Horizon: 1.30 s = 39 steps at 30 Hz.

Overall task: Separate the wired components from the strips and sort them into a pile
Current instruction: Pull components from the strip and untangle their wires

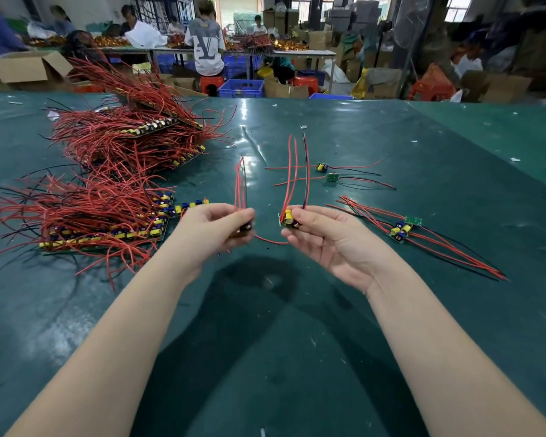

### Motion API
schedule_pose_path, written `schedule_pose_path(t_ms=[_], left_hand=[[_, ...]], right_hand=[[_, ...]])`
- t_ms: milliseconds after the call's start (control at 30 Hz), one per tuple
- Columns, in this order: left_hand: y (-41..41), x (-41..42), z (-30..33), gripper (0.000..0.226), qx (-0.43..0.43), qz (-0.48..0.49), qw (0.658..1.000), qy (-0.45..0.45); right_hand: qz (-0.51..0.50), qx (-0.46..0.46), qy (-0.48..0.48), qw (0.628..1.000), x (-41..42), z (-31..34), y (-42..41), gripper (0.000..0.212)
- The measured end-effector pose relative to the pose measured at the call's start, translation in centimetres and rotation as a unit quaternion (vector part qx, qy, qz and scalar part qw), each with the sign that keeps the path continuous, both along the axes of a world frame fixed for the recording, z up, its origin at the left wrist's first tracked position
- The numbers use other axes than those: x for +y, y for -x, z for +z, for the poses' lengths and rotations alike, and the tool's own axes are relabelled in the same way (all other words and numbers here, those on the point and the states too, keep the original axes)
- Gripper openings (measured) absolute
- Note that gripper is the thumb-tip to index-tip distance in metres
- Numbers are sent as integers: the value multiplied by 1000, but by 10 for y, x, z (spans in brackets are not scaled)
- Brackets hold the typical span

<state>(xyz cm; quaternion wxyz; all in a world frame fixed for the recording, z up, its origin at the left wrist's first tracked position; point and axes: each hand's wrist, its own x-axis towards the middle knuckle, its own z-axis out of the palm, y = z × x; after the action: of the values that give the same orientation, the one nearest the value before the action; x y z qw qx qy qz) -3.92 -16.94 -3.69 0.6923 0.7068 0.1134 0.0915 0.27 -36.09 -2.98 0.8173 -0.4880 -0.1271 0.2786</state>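
Wired components (288,217), seemingly two, held wires-up.

The table (297,342) is dark teal-green. The strips (108,234) carry yellow and blue parts under tangled red wires with a few black ones. The separated components (402,230) have green boards, yellow and blue parts, red and black leads.

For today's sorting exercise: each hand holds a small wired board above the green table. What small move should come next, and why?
Probably the right hand should set its board down with the loose boards lying to its right. The two held boards already look apart, the left hand gripping the other board, and the uncut strips wait on the left.
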Motion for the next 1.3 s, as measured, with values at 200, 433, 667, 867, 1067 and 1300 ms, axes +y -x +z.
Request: schedule_pose_path(t_ms=[200,433,667,867,1067,1300], left_hand=[[3,13,-11,39,87,172,804,-562],[10,-26,7,12,-102,-33,977,-181],[8,-32,-2,11,-87,-53,994,-35],[6,-32,-2,11,-75,-44,990,108],[5,-34,5,13,2,-53,948,314],[8,-39,12,33,76,-80,871,478]], right_hand=[[-29,-28,35,999,3,-3,0,18],[-87,-140,110,980,8,-8,3,14],[-138,-196,136,961,8,-8,3,14],[-117,-238,152,952,3,-7,1,24],[-114,-279,89,949,4,-3,2,24],[-99,-222,-4,970,7,-4,2,10]])
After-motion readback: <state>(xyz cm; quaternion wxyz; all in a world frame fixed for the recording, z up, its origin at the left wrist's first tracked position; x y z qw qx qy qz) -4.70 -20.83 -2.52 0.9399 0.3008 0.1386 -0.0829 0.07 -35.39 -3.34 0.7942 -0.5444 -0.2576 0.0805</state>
